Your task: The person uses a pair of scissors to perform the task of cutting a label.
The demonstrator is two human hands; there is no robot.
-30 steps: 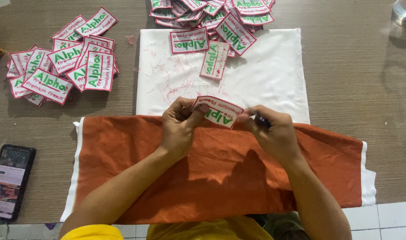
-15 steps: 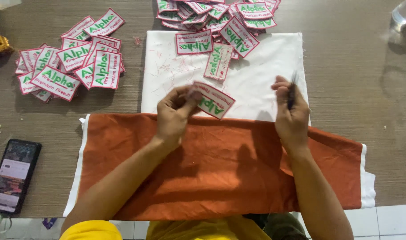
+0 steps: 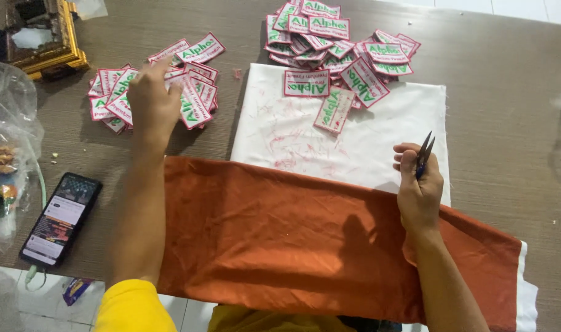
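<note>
While left hand (image 3: pixel 150 101) touches patches (image 3: pixel 188 92), right hand (image 3: pixel 418 184) grips snips (image 3: pixel 424 154)

Two heaps of rectangular embroidered labels, white with pink borders and green lettering, lie on a brown table: the left pile (image 3: pixel 160 83) under the person's left hand (image 3: pixel 152 101), the far pile (image 3: pixel 335 37) spilling onto the top edge of a white cloth (image 3: pixel 366 141), where two loose labels (image 3: pixel 320 95) rest. At the table's left edge, a black phone (image 3: pixel 60 219) lies face up, its lit screen (image 3: pixel 58 220) showing small coloured panels
</note>
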